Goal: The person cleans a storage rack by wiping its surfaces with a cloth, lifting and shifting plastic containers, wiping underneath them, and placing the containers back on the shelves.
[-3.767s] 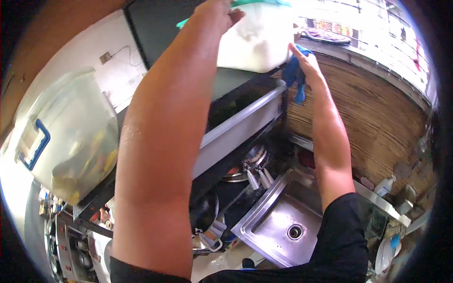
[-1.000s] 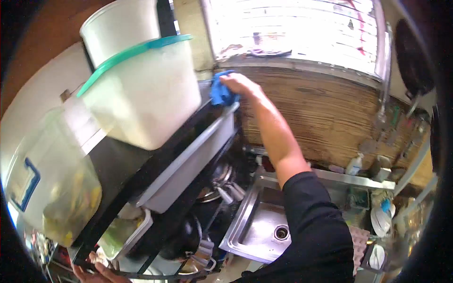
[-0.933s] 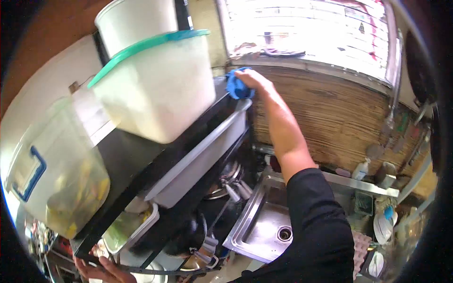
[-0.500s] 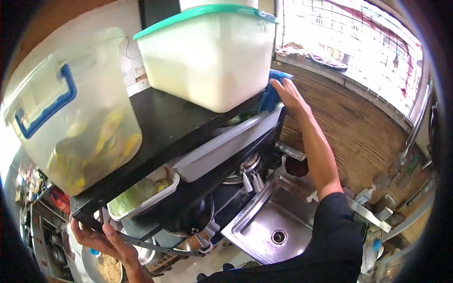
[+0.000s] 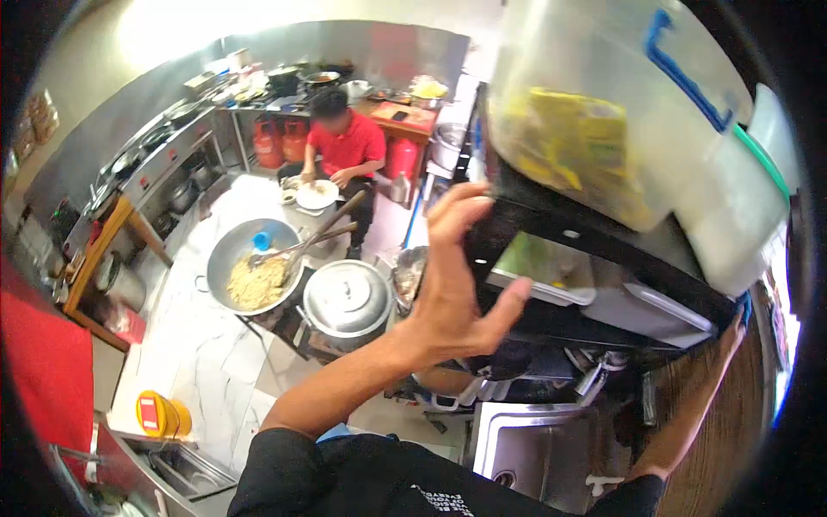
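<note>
My left hand (image 5: 452, 284) is raised before the near corner of a black shelf (image 5: 551, 207), its thumb and fingers spread and nothing held between them. At the shelf's far right end, my right hand (image 5: 738, 327) is closed on a blue cloth (image 5: 744, 303), partly hidden by the view's dark edge. On top of the shelf stand a clear bin (image 5: 637, 77) with a blue handle and yellow packets inside, and a whitish bin (image 5: 741, 215) with a green rim. White trays (image 5: 560, 291) sit on the level below.
A steel sink (image 5: 538, 448) lies under the shelf. Left of my left hand are a lidded pot (image 5: 346, 297) and a large pan (image 5: 226, 250) of food. A person in red (image 5: 345, 146) sits beyond, near counters. A yellow container (image 5: 164, 415) stands lower left.
The view has swung left, bringing the room and seated person into sight. My left hand has come off the shelf's lower corner and lifted. My right hand remains at the blue cloth.
</note>
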The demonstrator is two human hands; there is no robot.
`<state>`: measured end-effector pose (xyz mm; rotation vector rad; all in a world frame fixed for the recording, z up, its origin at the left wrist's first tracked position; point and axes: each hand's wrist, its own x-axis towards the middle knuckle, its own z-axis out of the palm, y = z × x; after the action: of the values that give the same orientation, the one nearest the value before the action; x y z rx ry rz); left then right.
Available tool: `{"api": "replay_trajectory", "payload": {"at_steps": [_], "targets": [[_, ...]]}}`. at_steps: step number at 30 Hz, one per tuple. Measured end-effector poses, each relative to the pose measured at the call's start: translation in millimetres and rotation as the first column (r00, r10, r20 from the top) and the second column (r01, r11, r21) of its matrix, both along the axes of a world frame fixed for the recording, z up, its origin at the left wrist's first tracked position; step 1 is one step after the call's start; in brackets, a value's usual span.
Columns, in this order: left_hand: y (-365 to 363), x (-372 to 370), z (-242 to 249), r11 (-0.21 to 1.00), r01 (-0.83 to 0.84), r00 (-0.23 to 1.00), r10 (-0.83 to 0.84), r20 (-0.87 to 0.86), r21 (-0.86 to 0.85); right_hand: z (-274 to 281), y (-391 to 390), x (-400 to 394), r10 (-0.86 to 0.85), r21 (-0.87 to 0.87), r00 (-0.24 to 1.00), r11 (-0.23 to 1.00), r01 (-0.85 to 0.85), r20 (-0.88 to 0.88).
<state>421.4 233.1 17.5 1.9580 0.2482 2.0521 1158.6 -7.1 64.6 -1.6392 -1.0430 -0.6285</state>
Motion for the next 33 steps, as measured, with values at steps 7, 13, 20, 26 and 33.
{"api": "replay_trajectory", "payload": {"at_steps": [7,13,20,26,33], "targets": [[2,-13,0,0.985,0.170,0.985,-0.171,-0.035,-0.024,-13,13,-96,-0.104,0.103,0.992,0.988,0.111,-0.066],[10,-35,-2,0.924,0.381,0.921,-0.383,-0.072,-0.041,-15,19,-147,-0.276,0.024,0.951,0.959,0.282,-0.136],[23,-72,-35,0.878,0.468,0.870,-0.478,-0.119,-0.104,-18,39,-237,-0.574,-0.090,0.818,0.813,0.575,0.041],[34,-83,-50,0.864,0.466,0.860,-0.493,-0.133,-0.189,-8,72,-399,-0.707,-0.263,0.705,0.692,0.672,-0.060],[33,-68,-45,0.926,0.354,0.903,-0.375,-0.208,-0.133,-38,84,-490,-0.618,-0.006,0.785,0.786,0.618,-0.054]]}}
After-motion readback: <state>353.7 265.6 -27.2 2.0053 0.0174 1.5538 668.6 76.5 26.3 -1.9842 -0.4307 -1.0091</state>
